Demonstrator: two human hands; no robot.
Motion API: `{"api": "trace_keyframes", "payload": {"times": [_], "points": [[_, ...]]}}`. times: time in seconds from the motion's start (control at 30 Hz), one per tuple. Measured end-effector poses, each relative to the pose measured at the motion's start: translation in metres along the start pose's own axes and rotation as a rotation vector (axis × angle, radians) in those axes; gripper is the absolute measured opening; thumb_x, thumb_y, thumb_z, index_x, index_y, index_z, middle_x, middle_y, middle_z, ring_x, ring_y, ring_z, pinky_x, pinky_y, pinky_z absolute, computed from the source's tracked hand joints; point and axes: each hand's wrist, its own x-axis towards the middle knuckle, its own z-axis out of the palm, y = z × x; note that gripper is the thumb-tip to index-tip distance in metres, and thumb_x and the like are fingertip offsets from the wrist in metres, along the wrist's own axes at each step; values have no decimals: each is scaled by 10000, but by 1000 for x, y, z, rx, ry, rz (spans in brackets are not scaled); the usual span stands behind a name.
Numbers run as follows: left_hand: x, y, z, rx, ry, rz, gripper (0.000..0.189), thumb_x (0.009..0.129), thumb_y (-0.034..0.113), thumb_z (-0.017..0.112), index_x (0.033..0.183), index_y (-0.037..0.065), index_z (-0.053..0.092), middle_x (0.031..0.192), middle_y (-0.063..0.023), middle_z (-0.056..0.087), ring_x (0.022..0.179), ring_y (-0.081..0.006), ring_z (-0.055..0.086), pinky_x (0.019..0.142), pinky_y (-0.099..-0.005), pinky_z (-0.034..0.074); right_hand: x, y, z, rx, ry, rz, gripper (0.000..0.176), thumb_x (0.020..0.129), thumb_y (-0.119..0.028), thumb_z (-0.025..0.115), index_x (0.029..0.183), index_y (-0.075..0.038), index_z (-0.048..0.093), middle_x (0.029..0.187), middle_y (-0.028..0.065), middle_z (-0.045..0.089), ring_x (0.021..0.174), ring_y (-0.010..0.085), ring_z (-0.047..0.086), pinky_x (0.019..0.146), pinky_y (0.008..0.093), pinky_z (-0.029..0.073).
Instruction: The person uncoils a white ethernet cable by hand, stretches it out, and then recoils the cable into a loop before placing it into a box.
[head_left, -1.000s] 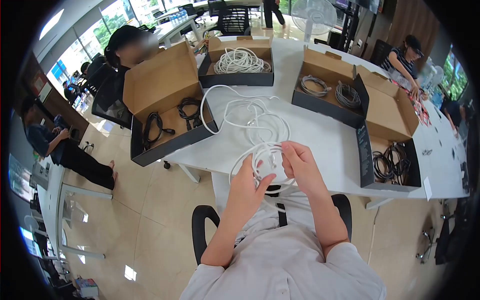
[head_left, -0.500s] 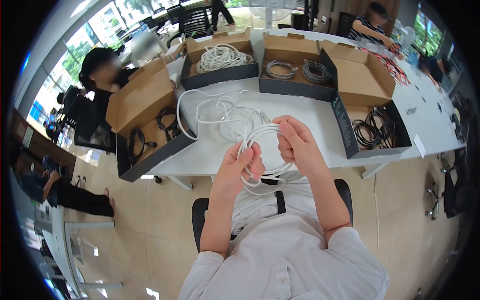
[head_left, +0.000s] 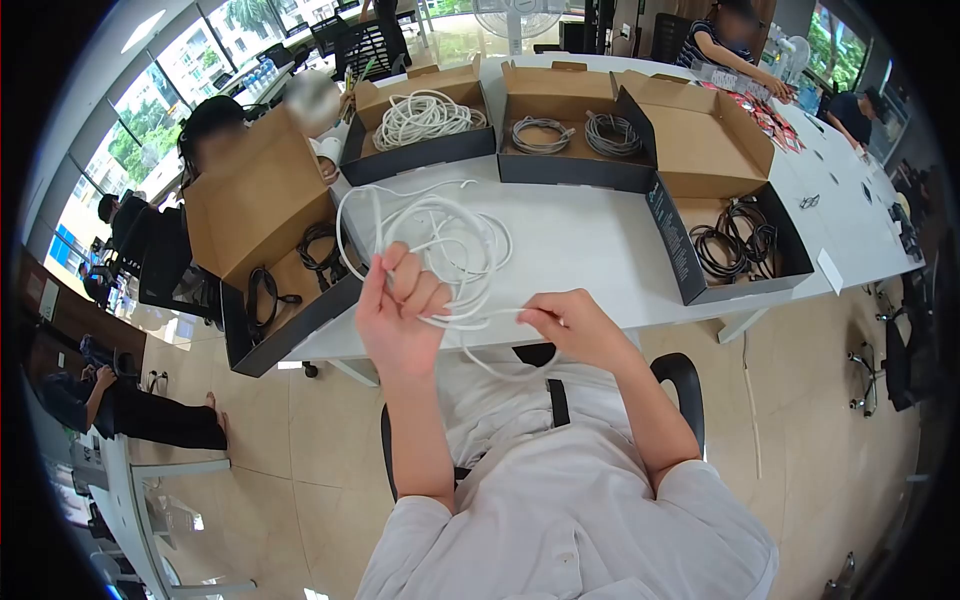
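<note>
A loosely coiled white cable (head_left: 495, 240) lies on the white table in front of me, with loops reaching over its front edge. My left hand (head_left: 403, 315) is raised at the left of the coil, its fingers curled round the white cable. To the right, my right hand (head_left: 580, 325) pinches a single strand of the same cable between thumb and fingers. A slack length of it hangs between the two hands, above my lap.
Open boxes ring the table (head_left: 560, 220): one with black cables (head_left: 250, 340) at left, one with white cable (head_left: 415, 155), one with grey coils (head_left: 575, 172), one with black cables (head_left: 740, 285) at right. People sit at the left and back right.
My left hand has moved left and up, turning palm toward me. My right hand has moved slightly down, and the held loops have spread out toward the left. The view has shifted slightly.
</note>
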Motion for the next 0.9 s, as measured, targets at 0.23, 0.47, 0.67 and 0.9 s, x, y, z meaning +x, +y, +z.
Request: {"api": "trace_keyframes", "payload": {"times": [0.23,0.47,0.67,0.9], "points": [[-51,80,8,-200,-285,209,186,1040,200,345,868,131,371,601,49,258,501,-69,266,522,-260,268,7,41,-84,1512,412,250,201,976,-156,486,795,-69,492,576,-59,261,465,63,256,437,222,237],[-84,101,5,59,-50,221,233,1050,277,342,866,138,376,591,70,236,462,-52,205,456,-235,196,5,27,-118,1327,707,-14,97,922,-127,532,942,-36,560,618,-49,312,529,66,303,465,231,238],[-76,61,-2,301,92,94,276,1048,335,352,850,147,389,567,81,217,435,-45,160,437,-238,151,49,49,-84,257,1017,-70,385,877,-42,561,1255,-11,494,954,49,577,811,199,548,773,296,447],[-67,48,4,268,90,153,294,1058,315,305,828,138,355,519,78,190,396,-43,142,388,-239,136,15,-21,-8,-64,369,-387,290,803,50,553,1079,-6,622,1020,165,635,962,310,609,882,360,457]]}}
